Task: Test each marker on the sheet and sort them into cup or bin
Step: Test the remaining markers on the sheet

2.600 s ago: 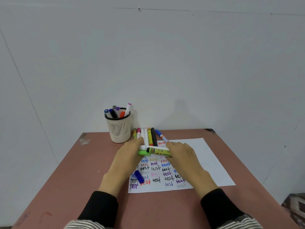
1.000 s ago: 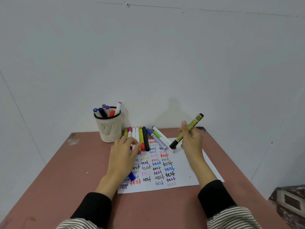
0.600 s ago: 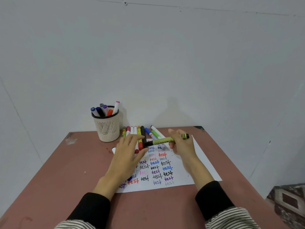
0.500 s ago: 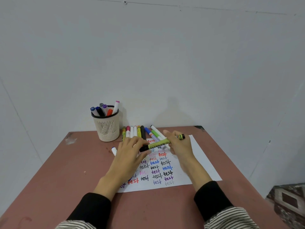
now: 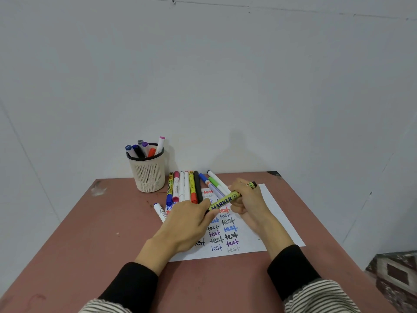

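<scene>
Over the sheet near the bench's far edge, right hand grips the green marker; left hand pinches its cap end.

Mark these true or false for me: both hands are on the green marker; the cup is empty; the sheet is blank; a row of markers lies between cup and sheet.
1. Both hands are on the green marker. True: right hand grips the barrel, left hand holds its near end.
2. The cup is empty. False: several markers stand in it.
3. The sheet is blank. False: "test" is written on it many times in several colours.
4. A row of markers lies beside the cup. True.
</scene>
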A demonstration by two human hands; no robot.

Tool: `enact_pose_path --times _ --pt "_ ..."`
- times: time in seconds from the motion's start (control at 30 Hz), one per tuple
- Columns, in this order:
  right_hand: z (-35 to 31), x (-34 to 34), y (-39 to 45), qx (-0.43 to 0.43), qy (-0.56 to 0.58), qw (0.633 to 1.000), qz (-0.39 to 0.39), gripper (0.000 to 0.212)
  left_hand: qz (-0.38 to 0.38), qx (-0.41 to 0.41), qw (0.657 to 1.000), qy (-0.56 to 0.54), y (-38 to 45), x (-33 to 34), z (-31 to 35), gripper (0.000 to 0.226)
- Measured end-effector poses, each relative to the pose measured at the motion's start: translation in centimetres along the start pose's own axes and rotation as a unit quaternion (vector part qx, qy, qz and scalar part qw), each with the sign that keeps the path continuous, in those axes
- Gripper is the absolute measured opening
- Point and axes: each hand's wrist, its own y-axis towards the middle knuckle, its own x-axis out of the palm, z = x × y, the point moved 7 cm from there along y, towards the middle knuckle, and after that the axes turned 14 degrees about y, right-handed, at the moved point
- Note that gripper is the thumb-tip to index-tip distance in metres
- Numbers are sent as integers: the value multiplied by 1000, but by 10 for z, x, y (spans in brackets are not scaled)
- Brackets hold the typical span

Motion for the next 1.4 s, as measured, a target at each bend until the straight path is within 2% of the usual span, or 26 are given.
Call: enact_pose_path --times 0.17,0.3,0.4,0.5,0.57,0.6,0.67,0.8,0.87,0.93,1.13,1.3,1.4 --pt "-6 -4 2 -12 4 1000 -11 47 -25 -19 997 -70 1 5 6 62" --pt "-9 -8 4 -36 -3 999 7 41 2 -20 997 -76 1 6 5 67" --pt "-16 -17 5 -67 13 997 46 37 4 -32 992 -124 3 6 -1 49" --pt "-34 -48 4 -136 75 976 155 30 11 -55 983 -176 5 4 -9 22" --pt "-41 -61 5 -184 11 965 187 36 27 -83 980 -181 8 3 -16 15" --pt "-41 -62 7 -194 -34 963 183 40 31 -96 980 -174 11 3 -19 17" --pt "-36 -60 11 -203 -136 956 159 35 30 -95 984 -144 21 4 -18 22" --pt "-19 -56 21 -218 -430 869 107 12 -1 -1 998 -70 50 21 16 32" --pt "-10 -60 23 -201 -501 837 91 13 -43 42 998 -12 59 39 31 38" --pt "-9 -64 23 -192 -530 822 80 19 -62 38 997 23 63 51 33 40" --pt "-13 -72 24 -181 -499 845 60 23 -28 9 996 86 61 45 20 32" --pt "-14 -77 22 -159 -472 866 47 40 -22 -19 999 40 48 45 9 26" --pt "-20 -70 18 -175 -430 884 47 50 -37 -34 999 18 41 45 2 29"
